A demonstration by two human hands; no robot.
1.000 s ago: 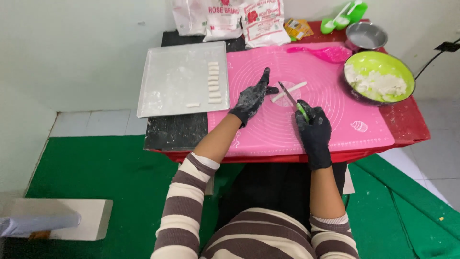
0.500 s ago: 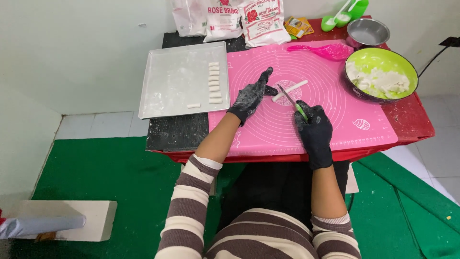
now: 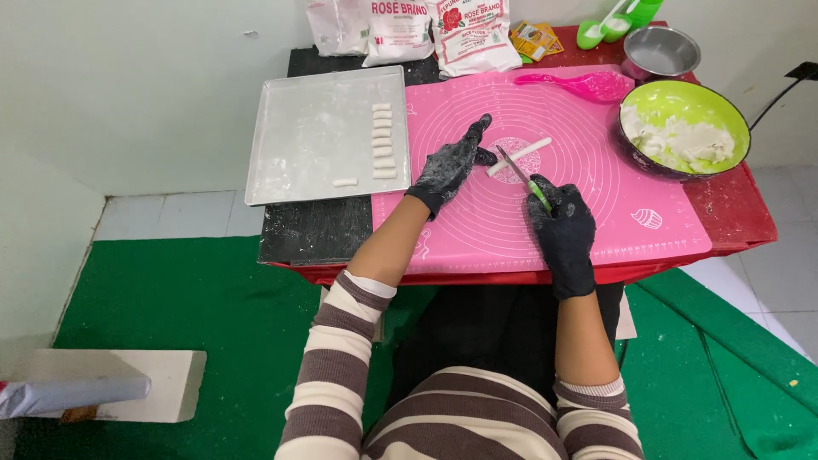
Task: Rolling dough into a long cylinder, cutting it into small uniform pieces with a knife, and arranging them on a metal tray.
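The dough roll (image 3: pixel 520 155), a thin white cylinder, is lying on the pink silicone mat (image 3: pixel 596 204) near the middle of the bench, slanting up toward the far edge. The left hand (image 3: pixel 449 167), in a flour-dusted black glove, is resting beside the roll's near end with fingers spread, one fingertip touching or nearly touching it. The right hand (image 3: pixel 562 226), also gloved in black, is holding a green-handled knife (image 3: pixel 521 175), its grip pressed together around the handle and the blade lying across the roll's lower end. By the look of it, cutting into short pieces is in hand; the next cut is calling for a steady roll and even spacing. Small cut pieces (image 3: pixel 383 140) are sitting in a column on the floured metal tray (image 3: pixel 298 136) at the left edge. A green bowl (image 3: pixel 733 128) of soft, lumpy dough is sitting at the right edge.
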